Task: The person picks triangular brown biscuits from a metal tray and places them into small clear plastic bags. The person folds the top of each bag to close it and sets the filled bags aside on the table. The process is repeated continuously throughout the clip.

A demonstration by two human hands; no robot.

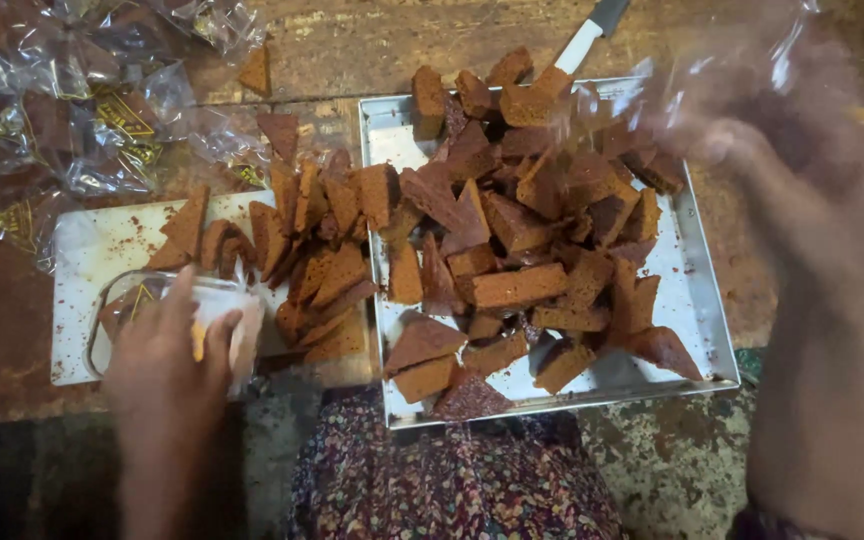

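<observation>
left of the metal tray (694,300), the left hand (167,350) grips a clear bag (217,305), while the blurred right hand (772,150) pinches clear plastic (722,70) above it.

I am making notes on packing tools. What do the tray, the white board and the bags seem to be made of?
The tray looks like thin metal: silvery, dull shine, folded rim. The white board under the cake slices seems to be plastic, matte and crumb-stained, though that is uncertain. The bags look like clear glossy plastic film: crinkled, see-through, with highlights. The left hand and right hand each touch such film.
</observation>
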